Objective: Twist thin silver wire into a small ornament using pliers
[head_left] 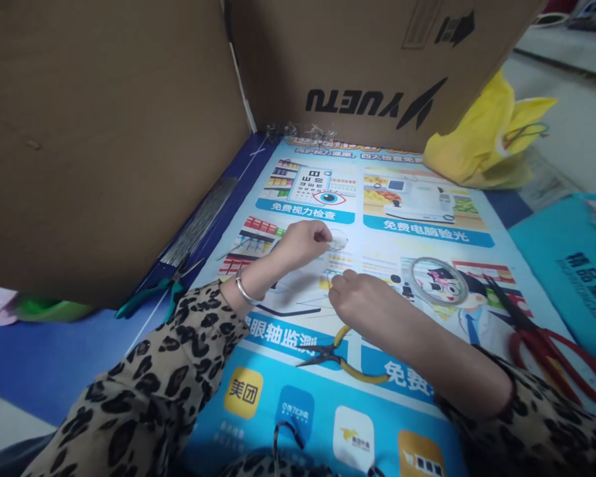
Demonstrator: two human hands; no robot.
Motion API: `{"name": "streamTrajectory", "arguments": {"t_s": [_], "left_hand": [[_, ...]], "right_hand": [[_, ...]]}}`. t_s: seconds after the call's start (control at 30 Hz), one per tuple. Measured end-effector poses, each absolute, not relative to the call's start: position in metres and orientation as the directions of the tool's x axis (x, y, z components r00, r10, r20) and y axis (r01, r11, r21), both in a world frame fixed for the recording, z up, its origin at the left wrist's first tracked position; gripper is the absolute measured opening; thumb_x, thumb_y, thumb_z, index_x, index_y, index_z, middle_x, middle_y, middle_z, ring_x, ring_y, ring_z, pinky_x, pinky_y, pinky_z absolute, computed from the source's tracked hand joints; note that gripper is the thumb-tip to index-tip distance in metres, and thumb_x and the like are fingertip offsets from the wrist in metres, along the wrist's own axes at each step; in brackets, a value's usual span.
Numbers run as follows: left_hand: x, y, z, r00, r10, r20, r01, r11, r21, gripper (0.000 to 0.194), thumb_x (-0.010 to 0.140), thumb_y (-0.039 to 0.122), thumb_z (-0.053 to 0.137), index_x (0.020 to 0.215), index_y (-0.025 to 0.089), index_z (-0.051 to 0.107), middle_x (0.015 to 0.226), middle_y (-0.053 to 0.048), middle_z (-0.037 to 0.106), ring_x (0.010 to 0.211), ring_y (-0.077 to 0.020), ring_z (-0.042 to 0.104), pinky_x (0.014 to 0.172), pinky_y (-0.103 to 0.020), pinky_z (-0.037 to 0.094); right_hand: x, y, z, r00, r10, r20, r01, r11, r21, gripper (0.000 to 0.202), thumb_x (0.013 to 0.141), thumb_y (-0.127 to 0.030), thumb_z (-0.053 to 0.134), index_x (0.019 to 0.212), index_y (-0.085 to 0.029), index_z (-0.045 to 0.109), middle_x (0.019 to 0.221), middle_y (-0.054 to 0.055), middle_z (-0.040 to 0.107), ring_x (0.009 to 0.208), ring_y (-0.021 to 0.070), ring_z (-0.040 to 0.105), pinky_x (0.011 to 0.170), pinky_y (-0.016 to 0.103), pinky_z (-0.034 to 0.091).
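My left hand (302,245), with a silver bangle at the wrist, is closed in a pinch over the printed sheet (352,255). At its fingertips shows a small pale, translucent piece (338,240). Just nearer to me and to the right, my right hand (360,301) has its fingers curled together; what they hold, if anything, is hidden. Below the hands lie pliers with yellow handles (362,374), their jaws pointing left. A roll of clear tape (440,281) rests to the right of my right hand.
Red-handled scissors (541,338) lie at the right, beside a turquoise bag (573,265). A yellow bag (469,149) stands behind. Cardboard panels (328,59) rise at the back and left. Thin metal wires (201,222) and green-handled pliers (171,288) lie at the left.
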State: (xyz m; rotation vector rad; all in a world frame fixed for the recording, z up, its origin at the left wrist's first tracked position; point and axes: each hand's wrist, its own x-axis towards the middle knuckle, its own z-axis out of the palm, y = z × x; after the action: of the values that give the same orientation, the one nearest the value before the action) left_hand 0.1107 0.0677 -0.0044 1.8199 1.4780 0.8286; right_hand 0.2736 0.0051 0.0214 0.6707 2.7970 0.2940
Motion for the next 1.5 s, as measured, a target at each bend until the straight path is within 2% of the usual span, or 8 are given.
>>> {"name": "streamTrajectory", "arguments": {"t_s": [0.17,0.43,0.63,0.87,0.93,1.0,1.17,1.5], "left_hand": [[0.124,0.061,-0.006,0.240,0.960,0.144,0.677,-0.271,0.684,0.012,0.067,0.013,0.056,0.074,0.016,0.065,0.070,-0.001,0.064,0.066,-0.0133,0.056,0.060,-0.025,0.042],[0.137,0.056,-0.015,0.356,0.912,0.203,0.764,-0.409,0.499,0.014,0.072,0.012,0.051,0.077,0.017,0.064,0.079,-0.004,0.064,0.075,-0.0170,0.056,0.068,-0.029,0.044],[0.122,0.054,0.001,0.375,0.894,0.247,0.721,-0.448,0.528,0.015,0.078,0.019,0.052,0.085,0.018,0.065,0.084,-0.004,0.065,0.078,-0.0153,0.058,0.070,-0.027,0.043],[0.105,0.043,0.034,0.607,0.789,0.096,0.621,-0.547,0.562,0.018,0.082,0.020,0.050,0.078,0.019,0.068,0.080,-0.003,0.068,0.075,-0.0142,0.059,0.066,-0.025,0.040],[0.106,0.039,0.034,0.657,0.751,0.061,0.646,-0.603,0.468,0.018,0.080,0.017,0.051,0.075,0.018,0.068,0.077,-0.003,0.067,0.070,-0.0143,0.058,0.062,-0.025,0.039],[0.109,0.036,0.030,0.664,0.745,0.063,0.704,-0.651,0.285,0.018,0.078,0.012,0.049,0.073,0.018,0.066,0.073,-0.004,0.065,0.066,-0.0146,0.056,0.057,-0.025,0.036],[0.116,0.032,0.025,0.676,0.713,0.187,0.732,-0.679,-0.062,0.013,0.080,0.013,0.049,0.078,0.016,0.062,0.073,-0.005,0.059,0.070,-0.0169,0.053,0.060,-0.029,0.036],[0.122,0.033,0.020,0.656,0.697,0.290,0.751,-0.642,-0.155,0.014,0.084,0.017,0.048,0.075,0.016,0.059,0.078,-0.005,0.057,0.079,-0.0200,0.051,0.066,-0.034,0.037]], "right_hand": [[0.264,0.009,0.021,-0.869,0.456,-0.191,0.395,0.872,0.289,0.024,0.065,0.006,0.049,0.070,-0.014,0.060,0.069,0.008,0.059,0.064,0.0206,0.055,0.048,0.028,0.030],[0.280,0.021,0.006,-0.886,0.455,-0.091,0.433,0.881,0.192,0.018,0.074,-0.002,0.048,0.081,-0.014,0.058,0.078,0.008,0.063,0.070,0.0200,0.059,0.055,0.028,0.035],[0.296,0.029,0.017,-0.855,0.507,-0.108,0.507,0.861,0.036,0.017,0.075,-0.009,0.044,0.079,-0.018,0.057,0.074,0.003,0.064,0.065,0.0152,0.058,0.052,0.026,0.028],[0.307,0.044,0.024,-0.777,0.624,-0.086,0.622,0.781,0.053,0.021,0.073,-0.013,0.042,0.082,-0.021,0.059,0.074,0.001,0.065,0.063,0.0134,0.055,0.051,0.026,0.020],[0.308,0.046,0.026,-0.769,0.633,-0.084,0.631,0.774,0.056,0.022,0.074,-0.013,0.042,0.084,-0.022,0.059,0.075,0.001,0.065,0.065,0.0138,0.055,0.052,0.026,0.021],[0.310,0.048,0.029,-0.761,0.644,-0.077,0.639,0.765,0.078,0.021,0.075,-0.014,0.041,0.084,-0.022,0.059,0.074,0.001,0.064,0.065,0.0142,0.055,0.052,0.026,0.022],[0.310,0.048,0.031,-0.734,0.679,0.010,0.672,0.724,0.157,0.017,0.081,-0.018,0.040,0.078,-0.020,0.057,0.076,0.003,0.062,0.068,0.0158,0.054,0.053,0.027,0.023],[0.299,0.048,0.021,-0.671,0.733,0.110,0.741,0.661,0.117,0.020,0.084,-0.015,0.040,0.074,-0.018,0.057,0.073,0.004,0.057,0.071,0.0161,0.050,0.057,0.027,0.027]]}}
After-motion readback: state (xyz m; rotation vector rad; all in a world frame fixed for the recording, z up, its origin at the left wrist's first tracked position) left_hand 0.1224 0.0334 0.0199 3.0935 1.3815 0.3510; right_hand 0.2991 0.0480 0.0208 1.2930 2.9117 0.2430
